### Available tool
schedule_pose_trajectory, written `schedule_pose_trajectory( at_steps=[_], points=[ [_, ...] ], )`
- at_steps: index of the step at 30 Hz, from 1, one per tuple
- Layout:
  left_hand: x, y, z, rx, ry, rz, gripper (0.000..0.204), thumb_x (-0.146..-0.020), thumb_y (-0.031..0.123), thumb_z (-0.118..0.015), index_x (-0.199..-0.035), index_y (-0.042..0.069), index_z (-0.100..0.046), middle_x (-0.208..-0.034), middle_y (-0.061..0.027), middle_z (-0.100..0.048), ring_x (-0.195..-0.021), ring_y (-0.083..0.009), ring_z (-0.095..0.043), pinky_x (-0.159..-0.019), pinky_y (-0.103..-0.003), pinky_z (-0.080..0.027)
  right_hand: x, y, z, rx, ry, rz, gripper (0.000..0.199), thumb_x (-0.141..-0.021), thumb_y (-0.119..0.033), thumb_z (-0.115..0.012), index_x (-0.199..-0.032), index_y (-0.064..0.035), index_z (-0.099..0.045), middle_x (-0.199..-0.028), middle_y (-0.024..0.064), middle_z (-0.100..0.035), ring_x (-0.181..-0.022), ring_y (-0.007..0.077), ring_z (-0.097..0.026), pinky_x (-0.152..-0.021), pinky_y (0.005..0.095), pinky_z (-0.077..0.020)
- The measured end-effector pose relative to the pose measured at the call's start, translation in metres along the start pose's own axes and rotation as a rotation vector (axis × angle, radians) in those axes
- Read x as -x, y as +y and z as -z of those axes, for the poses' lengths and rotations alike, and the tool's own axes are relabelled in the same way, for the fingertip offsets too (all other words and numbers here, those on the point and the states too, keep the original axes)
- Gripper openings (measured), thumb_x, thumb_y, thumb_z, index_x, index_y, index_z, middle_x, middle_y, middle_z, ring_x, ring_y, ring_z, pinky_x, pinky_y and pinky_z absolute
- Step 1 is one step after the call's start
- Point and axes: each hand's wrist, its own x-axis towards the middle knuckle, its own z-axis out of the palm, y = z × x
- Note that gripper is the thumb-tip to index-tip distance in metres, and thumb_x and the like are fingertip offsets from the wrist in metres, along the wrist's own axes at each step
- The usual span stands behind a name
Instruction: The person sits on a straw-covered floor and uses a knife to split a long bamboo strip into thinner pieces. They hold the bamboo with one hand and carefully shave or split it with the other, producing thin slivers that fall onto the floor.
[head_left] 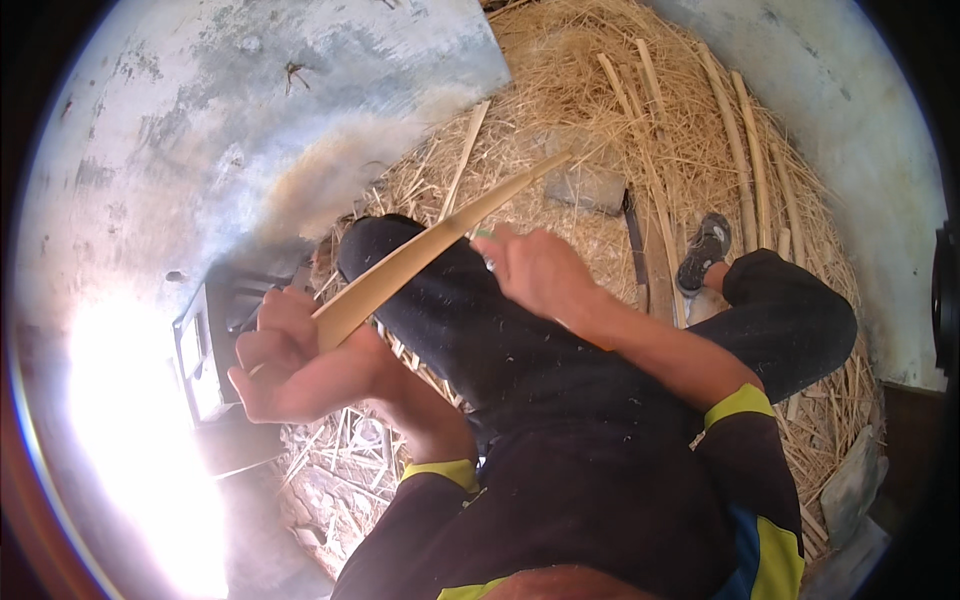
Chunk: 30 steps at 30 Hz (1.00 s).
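Dark sleeves with yellow-green cuffs are seen nearest the lens, above a knee in black trousers. A pale split bamboo strip is gripped at its wide end by the left hand, fingers curled round it. The strip slants up across the knee toward the straw. The right hand is closed over the strip mid-length; what it pinches cannot be told. A grey shoe lies beyond, beside bamboo canes.
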Motion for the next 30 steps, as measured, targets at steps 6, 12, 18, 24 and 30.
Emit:
schedule_pose_trajectory(
  at_steps=[6, 12, 18, 24, 30],
  points=[
    [0.004, 0.001, 0.007, 0.005, -0.108, 0.016, 0.04, -0.08, 0.039, -0.039, -0.054, 0.018, -0.018, -0.047, 0.0005, -0.016, -0.049, -0.0116, -0.017, -0.048, -0.027, -0.015, -0.015, 0.026, 0.008, 0.08, 0.058, 0.038, 0.049, -0.098, -0.035, -0.035, -0.083, 0.0039, -0.06, -0.062, 0.0229, -0.059, -0.061, 0.0382, -0.062, -0.057, 0.0459, -0.051],
    [0.008, 0.002, -0.003, -0.018, -0.092, -0.031, 0.04, -0.079, 0.037, -0.04, -0.053, 0.019, -0.016, -0.046, 0.0011, -0.015, -0.048, -0.0115, -0.016, -0.048, -0.027, -0.015, -0.037, 0.102, -0.014, 0.149, -0.04, -0.237, 0.048, -0.098, -0.036, -0.032, -0.084, 0.0007, -0.06, -0.061, 0.0204, -0.058, -0.064, 0.0377, -0.061, -0.061, 0.0454, -0.0507],
    [0.011, 0.003, -0.007, -0.122, -0.06, -0.1, 0.04, -0.078, 0.034, -0.039, -0.051, 0.02, -0.014, -0.045, 0.002, -0.011, -0.045, -0.0112, -0.015, -0.046, -0.027, -0.015, -0.038, 0.085, -0.033, -0.081, 0.035, -0.091, 0.048, -0.097, -0.039, -0.036, -0.091, 0.0023, -0.061, -0.069, 0.0273, -0.059, -0.066, 0.0446, -0.058, -0.065, 0.0508, -0.0461],
    [-0.001, -0.007, 0.007, -0.1, -0.195, -0.236, 0.039, -0.085, 0.026, -0.034, -0.05, 0.017, -0.018, -0.044, 0.0012, -0.01, -0.04, -0.0106, -0.014, -0.043, -0.028, -0.015, -0.038, 0.081, -0.02, -0.14, -0.082, -0.092, 0.05, -0.097, -0.038, -0.034, -0.088, 0.0025, -0.062, -0.076, 0.0277, -0.06, -0.073, 0.043, -0.059, -0.071, 0.0496, -0.0467],
    [-0.015, -0.015, 0.037, -0.018, -0.237, -0.103, 0.037, -0.084, 0.024, -0.034, -0.051, 0.016, -0.02, -0.043, 0.0, -0.012, -0.042, -0.0108, -0.012, -0.043, -0.029, -0.013, -0.036, 0.079, -0.004, -0.093, -0.128, -0.013, 0.044, -0.098, -0.034, -0.031, -0.098, -0.0009, -0.061, -0.082, 0.0241, -0.062, -0.074, 0.0412, -0.059, -0.072, 0.0485, -0.0467]
  ],
)
